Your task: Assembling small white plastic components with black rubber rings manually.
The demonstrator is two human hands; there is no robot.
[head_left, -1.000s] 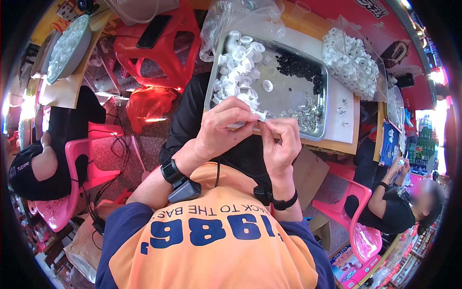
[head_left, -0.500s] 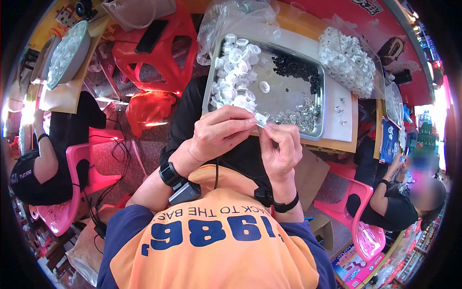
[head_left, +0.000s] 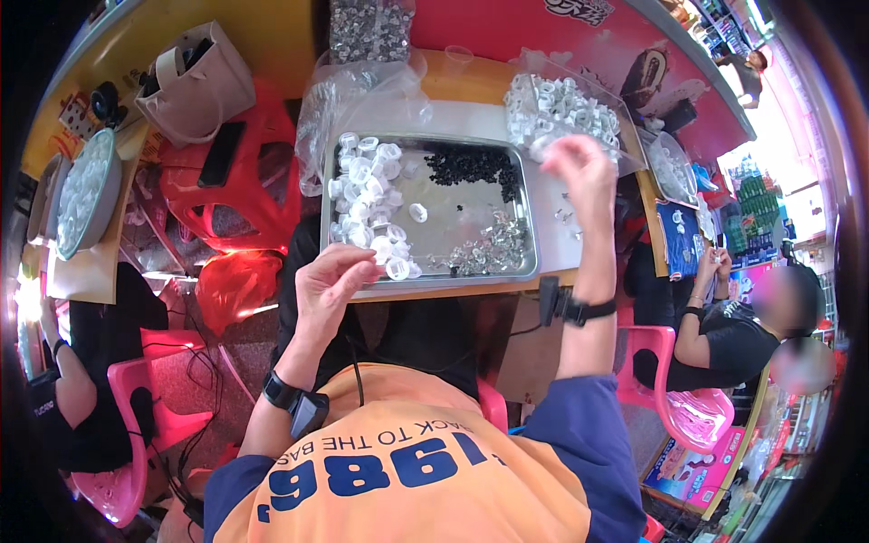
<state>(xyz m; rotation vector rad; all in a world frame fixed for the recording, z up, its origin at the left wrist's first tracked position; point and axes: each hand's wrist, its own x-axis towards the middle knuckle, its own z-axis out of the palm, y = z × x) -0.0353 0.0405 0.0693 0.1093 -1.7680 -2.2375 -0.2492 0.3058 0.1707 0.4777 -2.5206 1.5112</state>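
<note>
My left hand [head_left: 324, 285] is over the near left corner of a metal tray [head_left: 532, 217], thumb and fingers slightly apart, with nothing seen between them. Just beyond its fingertips lies a white ring-shaped plastic part [head_left: 397, 269], at the edge of a heap of similar white parts [head_left: 362, 195]. My right hand [head_left: 584, 172] is raised at a clear bag of white plastic parts [head_left: 557, 109]. Motion blurs its bent fingers, and I cannot see whether they hold anything. The tray also carries small black pieces [head_left: 466, 168], small clear or metallic pieces [head_left: 489, 249] and a lone white part [head_left: 417, 213].
Crumpled clear plastic [head_left: 362, 100] lies behind the tray's left side. A red stool [head_left: 204, 204] bearing a dark phone [head_left: 222, 154] stands at left. On the right a person [head_left: 724, 335] sits on a pink chair [head_left: 692, 412]; another person sits at far left.
My hands have parted from the small white part they held together. The right moved up and right to the bag; the left moved to the tray's near left corner. The view has shifted.
</note>
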